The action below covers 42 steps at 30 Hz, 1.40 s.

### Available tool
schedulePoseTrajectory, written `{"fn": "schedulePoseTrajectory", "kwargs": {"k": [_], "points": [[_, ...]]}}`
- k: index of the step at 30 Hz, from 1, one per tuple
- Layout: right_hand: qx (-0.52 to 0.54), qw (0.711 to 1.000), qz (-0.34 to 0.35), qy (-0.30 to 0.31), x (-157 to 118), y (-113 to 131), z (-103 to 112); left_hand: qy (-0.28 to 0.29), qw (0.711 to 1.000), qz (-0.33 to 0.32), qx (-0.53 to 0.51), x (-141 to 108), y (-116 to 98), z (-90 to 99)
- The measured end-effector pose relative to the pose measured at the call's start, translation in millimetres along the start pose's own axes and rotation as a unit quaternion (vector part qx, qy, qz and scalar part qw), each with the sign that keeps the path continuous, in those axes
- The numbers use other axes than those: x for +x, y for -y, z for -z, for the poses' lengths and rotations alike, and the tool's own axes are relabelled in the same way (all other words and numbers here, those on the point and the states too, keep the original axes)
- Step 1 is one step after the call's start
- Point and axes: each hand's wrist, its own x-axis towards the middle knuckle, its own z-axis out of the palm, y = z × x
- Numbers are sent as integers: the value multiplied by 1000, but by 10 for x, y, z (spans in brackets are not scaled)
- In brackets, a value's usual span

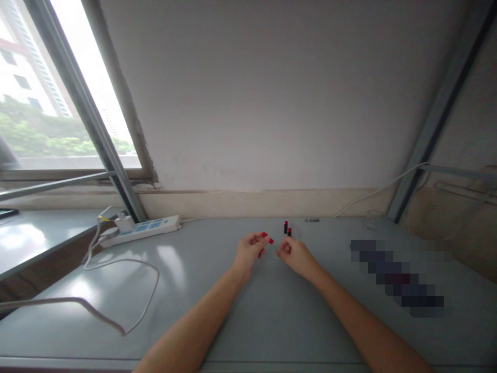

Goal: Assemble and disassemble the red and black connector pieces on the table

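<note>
My left hand (250,252) is closed in a pinch on a small red piece (271,241); a second red spot shows at the fingertips, and I cannot tell whether both are one part. Close by on the right, my right hand (294,254) has its thumb and fingers pressed together, and whatever lies between them is too small to make out. Just beyond it stand two small black cylinders with red tops, one upright black-and-red cylinder (286,227) and another cylinder (289,232) partly hidden by the hand.
Several tiny dark pieces (312,220) lie in a row near the wall. A clear round container (373,220) sits at the back right. A white power strip (145,229) with plugs and a looping cable (155,280) occupies the left. A blurred-out patch (399,280) covers something at right.
</note>
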Motion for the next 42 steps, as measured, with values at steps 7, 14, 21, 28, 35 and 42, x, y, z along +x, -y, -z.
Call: {"fn": "schedulePoseTrajectory", "kwargs": {"k": [7,14,21,28,35,42], "points": [[-136,989,-42,40,-9,-55,125,-12,998,-19,61,19,1,9],[-206,974,-81,47,46,-243,279,38,970,-89,221,112,181,-63],[-233,965,-114,27,56,-300,335,68,932,-133,330,207,145,-303],[-248,961,-116,27,58,-343,308,57,921,-136,361,338,175,-488],[-251,961,-112,37,57,-356,310,49,892,-129,431,356,346,-481],[-248,962,-105,41,60,-363,317,70,855,-158,488,332,419,-423]]}}
